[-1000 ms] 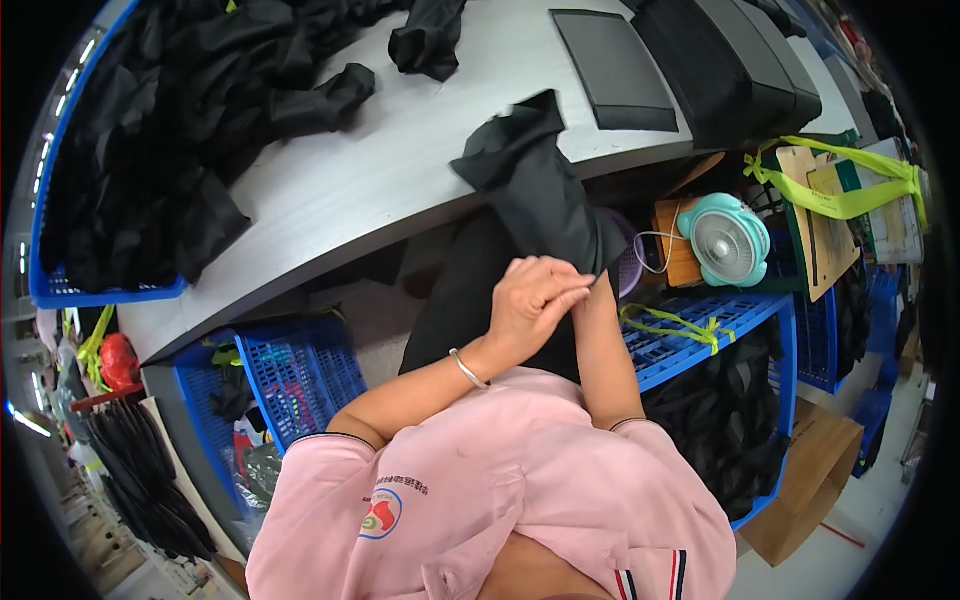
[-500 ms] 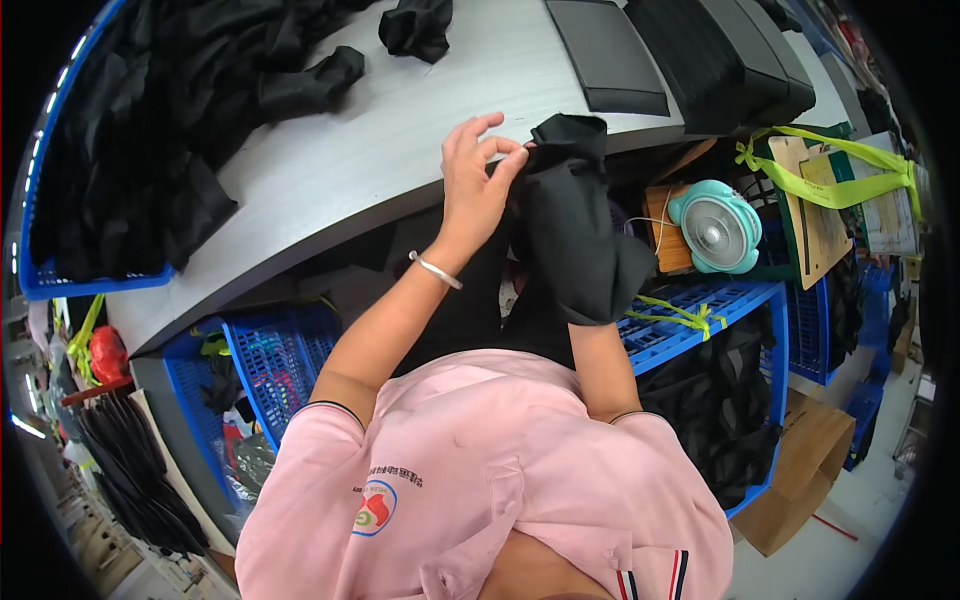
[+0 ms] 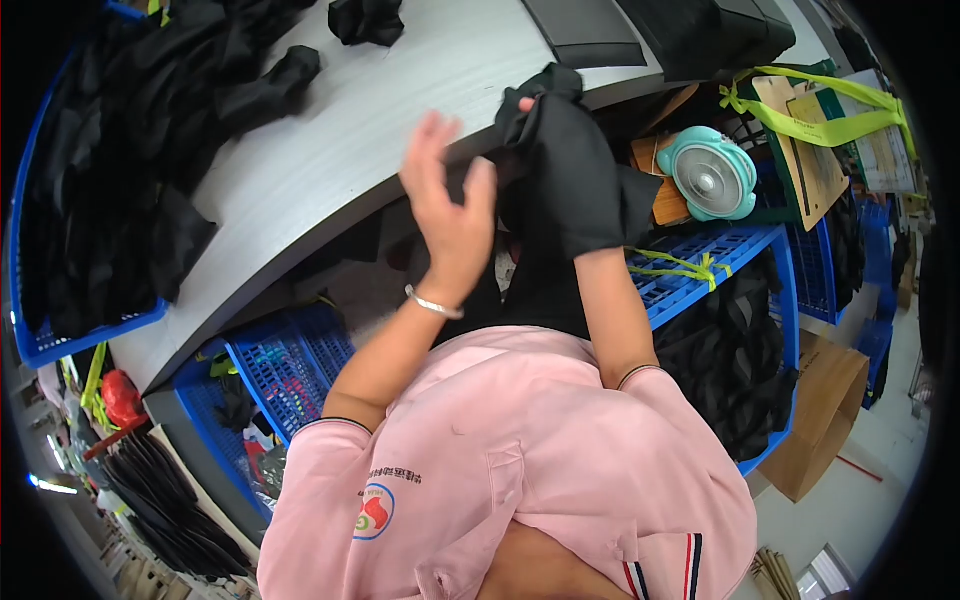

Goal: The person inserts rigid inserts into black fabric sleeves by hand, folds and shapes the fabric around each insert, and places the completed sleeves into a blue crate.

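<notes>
Black cloth (image 3: pixel 575 165) covers my right hand (image 3: pixel 527 104) and wrist like a sleeve. Only a fingertip shows at the cloth's far end; the other fingers are hidden, so their grip cannot be made out. My left hand (image 3: pixel 447 200), with a bangle at the wrist, is raised just left of the cloth. Its fingers are spread and blurred, and nothing is in them. Both hands are near the front edge of the grey table (image 3: pixel 375 110).
A blue crate (image 3: pixel 90 342) heaped with black cloth pieces stands at the table's left. Flat black panels (image 3: pixel 590 35) lie at the back. On the right are a teal fan (image 3: pixel 708 178) and a blue crate (image 3: pixel 790 320) of black cloth. Another blue crate (image 3: pixel 290 370) is lower left.
My left hand first lay by my right forearm, then pinched near the cloth's far end, and has now let go and moved left. The cloth has been drawn over my right hand.
</notes>
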The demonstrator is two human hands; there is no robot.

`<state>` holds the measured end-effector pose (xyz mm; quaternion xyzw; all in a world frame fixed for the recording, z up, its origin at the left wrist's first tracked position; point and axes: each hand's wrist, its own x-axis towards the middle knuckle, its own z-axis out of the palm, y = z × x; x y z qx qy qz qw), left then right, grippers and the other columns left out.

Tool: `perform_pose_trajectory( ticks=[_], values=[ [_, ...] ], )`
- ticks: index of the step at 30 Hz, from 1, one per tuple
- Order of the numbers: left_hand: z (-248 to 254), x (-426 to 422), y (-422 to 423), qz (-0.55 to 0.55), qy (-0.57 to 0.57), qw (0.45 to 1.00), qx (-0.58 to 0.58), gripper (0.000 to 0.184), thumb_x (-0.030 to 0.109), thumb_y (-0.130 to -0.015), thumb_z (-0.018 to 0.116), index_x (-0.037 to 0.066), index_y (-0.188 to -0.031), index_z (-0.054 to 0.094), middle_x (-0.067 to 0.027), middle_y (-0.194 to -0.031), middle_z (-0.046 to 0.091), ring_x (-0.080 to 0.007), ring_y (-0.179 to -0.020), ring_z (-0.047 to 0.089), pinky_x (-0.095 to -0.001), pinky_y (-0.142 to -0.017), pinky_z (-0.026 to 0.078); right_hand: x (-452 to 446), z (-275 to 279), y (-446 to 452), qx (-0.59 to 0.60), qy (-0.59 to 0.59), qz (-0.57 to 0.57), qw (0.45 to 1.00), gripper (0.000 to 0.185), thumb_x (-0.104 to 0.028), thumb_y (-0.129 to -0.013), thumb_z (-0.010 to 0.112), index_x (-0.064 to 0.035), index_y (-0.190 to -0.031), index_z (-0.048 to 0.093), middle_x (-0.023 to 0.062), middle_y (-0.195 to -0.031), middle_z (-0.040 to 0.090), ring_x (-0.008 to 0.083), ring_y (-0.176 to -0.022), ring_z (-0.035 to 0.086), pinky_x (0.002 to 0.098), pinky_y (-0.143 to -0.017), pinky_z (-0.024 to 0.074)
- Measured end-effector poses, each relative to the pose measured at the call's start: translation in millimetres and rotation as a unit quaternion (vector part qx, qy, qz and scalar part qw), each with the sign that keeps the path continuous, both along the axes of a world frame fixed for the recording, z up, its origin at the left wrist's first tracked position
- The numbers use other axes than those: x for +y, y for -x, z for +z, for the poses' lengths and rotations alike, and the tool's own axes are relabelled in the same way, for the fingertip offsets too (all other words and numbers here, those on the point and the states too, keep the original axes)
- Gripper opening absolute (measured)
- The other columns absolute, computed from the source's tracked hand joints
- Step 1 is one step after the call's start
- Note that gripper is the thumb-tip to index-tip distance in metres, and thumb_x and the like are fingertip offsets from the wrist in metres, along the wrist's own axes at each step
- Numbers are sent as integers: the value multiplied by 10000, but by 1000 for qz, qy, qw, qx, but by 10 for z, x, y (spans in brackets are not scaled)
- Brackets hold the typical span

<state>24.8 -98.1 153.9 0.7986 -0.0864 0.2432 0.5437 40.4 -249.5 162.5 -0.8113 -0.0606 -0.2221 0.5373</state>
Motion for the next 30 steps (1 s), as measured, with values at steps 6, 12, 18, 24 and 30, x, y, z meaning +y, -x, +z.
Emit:
perform_pose_trajectory(
  ticks=[6, 12, 18, 24, 30],
  values=[
    [-116, -221, 427, -204, -47, 978, -9, 361, 140, -759, 793, 82, -1093, 671, -114, -1232, 601, -284, -1088, 563, -361, -941, 459, 55, -235, -192, -21, 159, -30, 987, 242, -62, -914, 534, -37, -1132, 634, 91, -1135, 664, 183, -1030, 628, 286, -874, 494],
    [-146, -91, -50, -202, 398, 842, 301, 111, 124, -968, 596, 27, -929, 632, 48, -868, 585, -34, -821, 490, -219, -732, 429, 219, -561, -371, 121, -166, -9, 979, 295, -74, -904, 595, -62, -1200, 601, 67, -1154, 636, 147, -1066, 596, 292, -921, 487],
    [-373, 118, -905, -49, 398, 876, 269, 237, 223, -991, 586, 36, -847, 599, -4, -737, 576, -51, -543, 464, -216, -493, 375, 870, -251, 362, 296, -526, 137, 785, 398, -115, -957, 574, -52, -1347, 520, 74, -1308, 559, 142, -1140, 560, 301, -975, 465],
    [-69, 650, -1309, -89, 402, 892, 188, 330, 300, -1004, 572, 54, -785, 588, -11, -682, 552, -45, -502, 433, -210, -465, 329, 667, -358, 832, 284, -407, 176, 850, 444, -140, -982, 550, -46, -1407, 464, 107, -1427, 476, 163, -1197, 537, 315, -1014, 453],
    [72, 434, -312, -261, 238, 911, 212, 285, 275, -1010, 566, 16, -1045, 680, -29, -937, 662, -71, -797, 569, -200, -724, 453, 298, -146, 394, 181, -540, 156, 807, 498, -104, -965, 593, -9, -1430, 443, 94, -1400, 518, 148, -1256, 502, 302, -1085, 372]
  ],
)
